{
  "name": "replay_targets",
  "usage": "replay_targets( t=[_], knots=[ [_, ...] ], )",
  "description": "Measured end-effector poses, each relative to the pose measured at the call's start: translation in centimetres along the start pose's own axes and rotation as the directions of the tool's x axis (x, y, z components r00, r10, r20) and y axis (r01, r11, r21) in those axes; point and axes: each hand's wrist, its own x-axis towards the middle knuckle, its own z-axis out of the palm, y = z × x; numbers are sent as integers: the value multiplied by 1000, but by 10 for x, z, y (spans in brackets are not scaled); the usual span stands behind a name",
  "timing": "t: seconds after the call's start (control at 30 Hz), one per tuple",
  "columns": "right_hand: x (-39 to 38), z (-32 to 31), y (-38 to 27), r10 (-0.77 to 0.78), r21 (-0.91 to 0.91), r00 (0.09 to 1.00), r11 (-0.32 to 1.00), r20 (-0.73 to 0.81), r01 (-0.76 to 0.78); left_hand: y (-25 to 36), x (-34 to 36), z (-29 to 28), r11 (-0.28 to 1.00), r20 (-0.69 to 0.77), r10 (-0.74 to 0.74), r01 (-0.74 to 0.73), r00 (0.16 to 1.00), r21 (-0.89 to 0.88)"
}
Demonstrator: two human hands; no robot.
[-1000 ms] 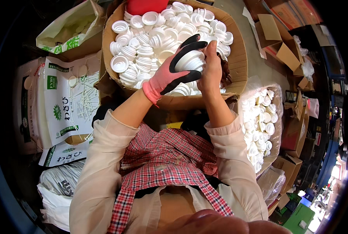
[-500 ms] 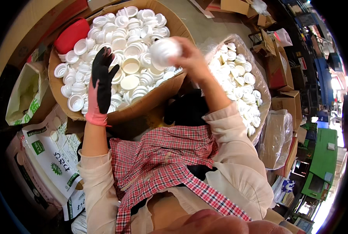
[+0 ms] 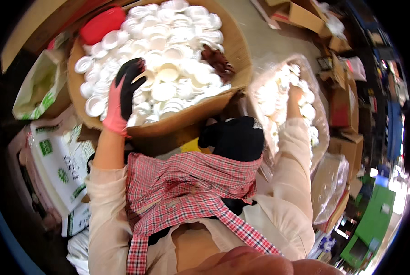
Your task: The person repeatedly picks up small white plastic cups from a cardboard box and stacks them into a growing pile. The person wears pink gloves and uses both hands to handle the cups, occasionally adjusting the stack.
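Note:
Over a large cardboard box (image 3: pixel 244 43) heaped with white plastic lids (image 3: pixel 162 91) hovers my left hand (image 3: pixel 122 94), in a black and pink glove. Its fingers are apart and hold nothing I can see. To the right, my bare right hand (image 3: pixel 295 97) reaches into a second box (image 3: pixel 322 142) lined with clear plastic, among more white lids (image 3: pixel 308 111). Glare and the lids hide its fingers, so whether it holds anything does not show. A crumpled dark reddish-brown thing (image 3: pixel 217 63) lies on the lids at the right side of the large box.
A red rounded object (image 3: pixel 102 26) rests at the large box's far left edge. At left stand an open white and green bag (image 3: pixel 39 87) and a printed white sack (image 3: pixel 60 165). Cardboard boxes (image 3: pixel 343 103) and a green machine (image 3: pixel 372 220) line the right.
My right hand has moved from above the large box, where it held white lids, rightward into the lined box. My left hand stays over the large box. The view has shifted slightly.

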Motion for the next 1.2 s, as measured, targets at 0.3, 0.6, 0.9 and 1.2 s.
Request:
replay_targets(
  t=[0.3,0.6,0.9,1.2],
  knots=[
    [-265,-67,-297,-960,710,137,272,243,650,9,-1,-20,986,-61,106,-113,992,-124],
    [-318,39,-364,-969,414,87,179,233,893,22,-6,-37,1000,-102,-11,11,995,7],
    [-316,-109,-440,-897,875,-6,430,442,221,-4,-15,-66,745,-178,419,-225,890,628],
    [-301,34,-378,-849,342,399,510,347,789,22,-6,-53,192,367,-2,361,930,-913]
  ],
)
